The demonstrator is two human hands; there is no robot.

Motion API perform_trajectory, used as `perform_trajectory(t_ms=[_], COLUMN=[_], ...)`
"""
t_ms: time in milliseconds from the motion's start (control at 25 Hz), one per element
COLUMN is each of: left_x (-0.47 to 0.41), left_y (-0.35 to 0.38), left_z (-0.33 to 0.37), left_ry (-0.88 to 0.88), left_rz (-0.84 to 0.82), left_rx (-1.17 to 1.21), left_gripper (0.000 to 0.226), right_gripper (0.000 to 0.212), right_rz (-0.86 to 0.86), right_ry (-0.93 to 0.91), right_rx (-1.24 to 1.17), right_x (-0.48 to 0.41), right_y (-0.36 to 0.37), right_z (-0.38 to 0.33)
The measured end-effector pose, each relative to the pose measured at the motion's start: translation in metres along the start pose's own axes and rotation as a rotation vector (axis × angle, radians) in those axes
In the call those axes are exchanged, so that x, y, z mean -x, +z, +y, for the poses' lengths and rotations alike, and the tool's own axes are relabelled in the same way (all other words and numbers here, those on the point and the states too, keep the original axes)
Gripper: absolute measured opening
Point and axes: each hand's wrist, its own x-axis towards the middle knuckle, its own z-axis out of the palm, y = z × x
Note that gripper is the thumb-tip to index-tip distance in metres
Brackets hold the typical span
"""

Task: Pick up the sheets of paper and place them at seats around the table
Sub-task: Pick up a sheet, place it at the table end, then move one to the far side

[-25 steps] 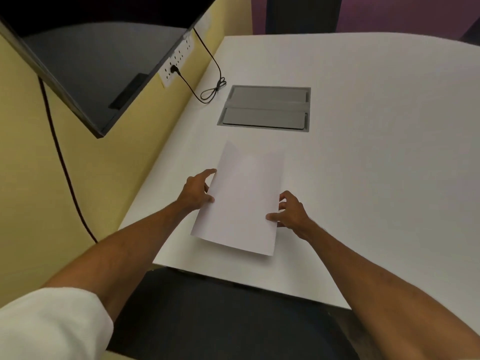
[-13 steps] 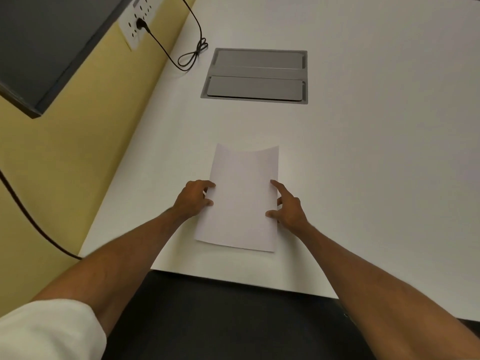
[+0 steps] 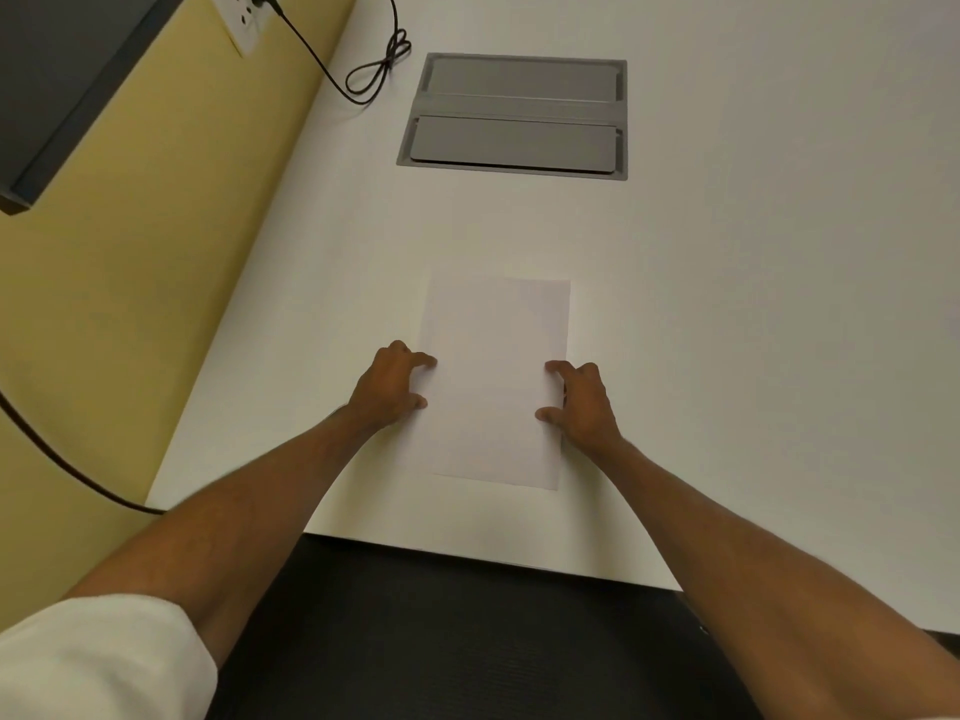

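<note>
A white sheet of paper lies flat on the white table, lengthwise in front of me and near the front edge. My left hand sits at the sheet's left edge, with the tips of index finger and thumb resting on the paper. My right hand mirrors it at the right edge, index fingertip and thumb tip on top of the sheet. Neither hand wraps round the paper. I cannot tell whether it is one sheet or more.
A grey recessed cable hatch is set in the table beyond the paper. A black cable runs from a wall socket on the yellow wall. A dark screen hangs at upper left. A black chair seat lies below the table edge.
The sheet was held raised and curved between both hands; now it lies flat on the table, squared to me. My view has tipped further down toward the table.
</note>
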Motion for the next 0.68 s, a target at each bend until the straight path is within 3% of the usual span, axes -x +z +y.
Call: perform_trajectory(t_ms=[680], left_x=[-0.0039], left_y=[-0.0025], left_z=[-0.0007], left_ry=[-0.063], left_rz=[0.050], left_rx=[-0.014], left_gripper=[0.064], right_gripper=[0.062], right_rz=[-0.007], right_ry=[0.000], right_rx=[-0.036], right_x=[0.0008], right_y=[-0.0026], right_z=[0.0022])
